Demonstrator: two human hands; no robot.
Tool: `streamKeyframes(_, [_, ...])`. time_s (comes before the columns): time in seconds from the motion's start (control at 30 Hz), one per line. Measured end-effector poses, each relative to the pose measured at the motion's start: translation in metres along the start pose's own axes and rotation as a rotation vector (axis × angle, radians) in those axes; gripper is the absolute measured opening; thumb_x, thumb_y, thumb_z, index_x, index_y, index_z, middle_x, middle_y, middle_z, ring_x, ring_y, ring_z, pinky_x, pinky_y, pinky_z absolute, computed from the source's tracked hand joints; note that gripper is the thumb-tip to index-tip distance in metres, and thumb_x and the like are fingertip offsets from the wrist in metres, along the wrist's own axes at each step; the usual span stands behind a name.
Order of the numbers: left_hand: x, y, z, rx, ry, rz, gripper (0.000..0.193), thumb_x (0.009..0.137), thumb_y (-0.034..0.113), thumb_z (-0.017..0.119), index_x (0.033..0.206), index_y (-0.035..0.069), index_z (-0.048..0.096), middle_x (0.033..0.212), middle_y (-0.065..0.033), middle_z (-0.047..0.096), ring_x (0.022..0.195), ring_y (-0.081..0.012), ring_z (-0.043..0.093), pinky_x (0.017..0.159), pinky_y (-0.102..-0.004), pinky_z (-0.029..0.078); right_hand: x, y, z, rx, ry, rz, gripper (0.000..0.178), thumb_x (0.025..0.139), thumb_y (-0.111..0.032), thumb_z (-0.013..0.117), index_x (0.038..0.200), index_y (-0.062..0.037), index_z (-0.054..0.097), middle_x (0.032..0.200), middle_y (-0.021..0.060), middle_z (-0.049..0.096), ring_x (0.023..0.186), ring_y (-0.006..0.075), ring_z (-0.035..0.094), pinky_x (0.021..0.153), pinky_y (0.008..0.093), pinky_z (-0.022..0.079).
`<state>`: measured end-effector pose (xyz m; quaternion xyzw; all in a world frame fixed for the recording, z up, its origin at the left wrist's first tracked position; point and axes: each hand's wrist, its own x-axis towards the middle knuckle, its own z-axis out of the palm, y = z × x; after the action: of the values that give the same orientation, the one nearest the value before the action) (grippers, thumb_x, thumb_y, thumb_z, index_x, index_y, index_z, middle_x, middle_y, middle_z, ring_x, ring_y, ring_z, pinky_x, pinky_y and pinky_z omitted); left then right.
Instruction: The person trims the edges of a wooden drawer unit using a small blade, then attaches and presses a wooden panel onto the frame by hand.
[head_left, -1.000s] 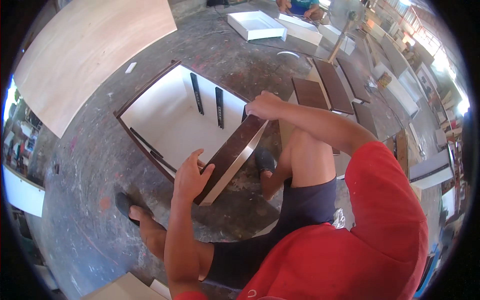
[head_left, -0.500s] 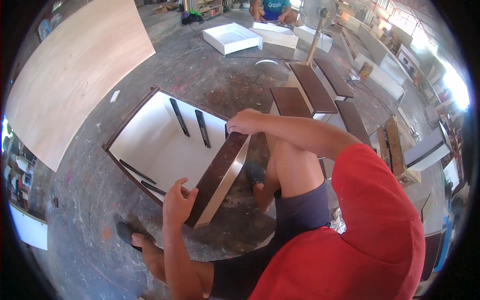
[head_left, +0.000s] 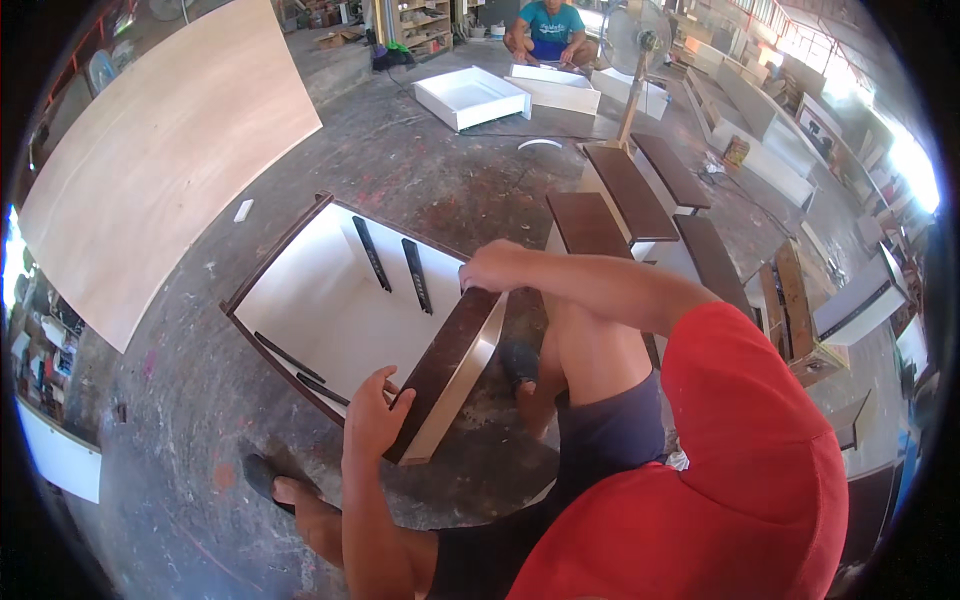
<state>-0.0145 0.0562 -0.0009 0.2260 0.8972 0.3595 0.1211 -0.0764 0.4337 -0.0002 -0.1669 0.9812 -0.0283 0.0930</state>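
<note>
Fingers of the right hand (head_left: pixel 495 267) clamped over the far corner of the brown panel (head_left: pixel 442 372); left hand (head_left: pixel 374 418) spread at its near end, can't tell if gripping. Stained concrete floor (head_left: pixel 190 430) spans the frame. Plywood sheet (head_left: pixel 170 160), upper left. White-lined cabinet carcass (head_left: pixel 320 300), centre, open side up. Standing fan (head_left: pixel 648 42), upper right. Brown-fronted drawers (head_left: pixel 595 222), right of centre. White block (head_left: pixel 243 211), upper left.

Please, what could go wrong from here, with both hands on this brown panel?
The left hand has fingers over the inner edge of the dark brown panel, so they might be pinched if it shifts against the cabinet. The dark right shoe appears close beside the panel; if the right hand lost hold, the panel might strike it.
</note>
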Motion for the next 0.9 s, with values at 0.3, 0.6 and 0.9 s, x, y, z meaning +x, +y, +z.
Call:
streamKeyframes(0.3, [0.000, -0.011, 0.007, -0.007, 0.004, 0.020, 0.053, 0.092, 0.028, 0.079, 0.137, 0.004, 0.064, 0.108, -0.0142, 0.073, 0.091, -0.0306, 0.070, 0.084, -0.0434, 0.056, -0.007, -0.007, 0.003, -0.169, 0.064, 0.021, 0.017, 0.088, -0.025, 0.065, 0.096, -0.0210, 0.080, 0.089, 0.0127, 0.078, 0.086, 0.0348, 0.076, 0.072, 0.0495, 0.058])
streamKeyframes(0.6, [-0.003, -0.013, 0.007, -0.037, 0.003, 0.041, 0.051, 0.090, 0.026, 0.080, 0.132, 0.002, 0.066, 0.105, -0.0146, 0.074, 0.087, -0.0317, 0.070, 0.080, -0.0437, 0.056, -0.002, -0.022, -0.004, -0.313, -0.013, 0.084, 0.019, 0.088, -0.025, 0.066, 0.096, -0.0182, 0.082, 0.094, 0.0123, 0.078, 0.088, 0.0338, 0.076, 0.074, 0.0482, 0.059])
streamKeyframes(0.9, [-0.003, -0.006, 0.005, -0.017, 0.001, 0.055, 0.050, 0.091, 0.024, 0.079, 0.134, 0.002, 0.065, 0.106, -0.0133, 0.075, 0.089, -0.0294, 0.070, 0.082, -0.0428, 0.056, 0.003, -0.018, 0.011, -0.192, -0.042, 0.058, 0.019, 0.092, -0.028, 0.063, 0.100, -0.0212, 0.079, 0.090, 0.0092, 0.077, 0.086, 0.0318, 0.075, 0.074, 0.0488, 0.058])
